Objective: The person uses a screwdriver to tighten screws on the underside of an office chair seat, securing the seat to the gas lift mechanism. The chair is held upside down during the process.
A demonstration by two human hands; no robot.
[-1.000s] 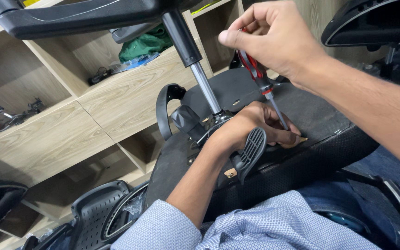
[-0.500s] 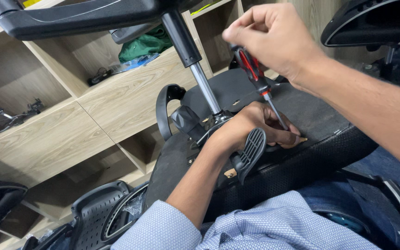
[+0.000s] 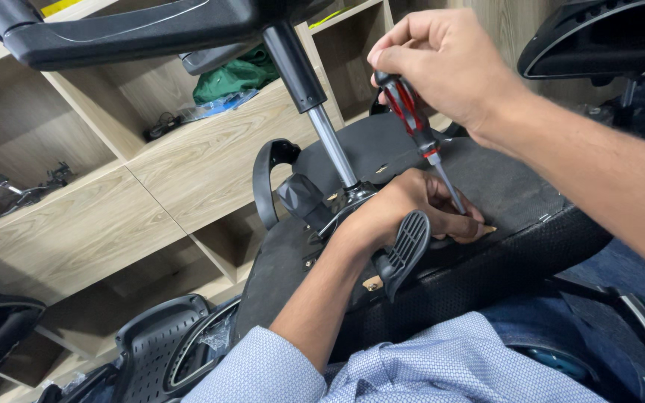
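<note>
We seem to be in a furniture assembly workshop or storeroom, the kind where office chairs get put together. An upturned chair seat (image 3: 412, 157) with its gas-lift column (image 3: 322, 127) fills the middle, and loose chair parts surround us: a black plastic backrest shell (image 3: 154, 351) lower left and an armrest (image 3: 602, 41) at top right. Behind stand open wooden shelves (image 3: 106, 224) (light-grained, cubby style) holding metal fittings (image 3: 27, 190) and a green bag (image 3: 237, 75).

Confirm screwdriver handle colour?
Red and black, on the screwdriver gripped by the right hand. Shows clearly in the head view.
</note>
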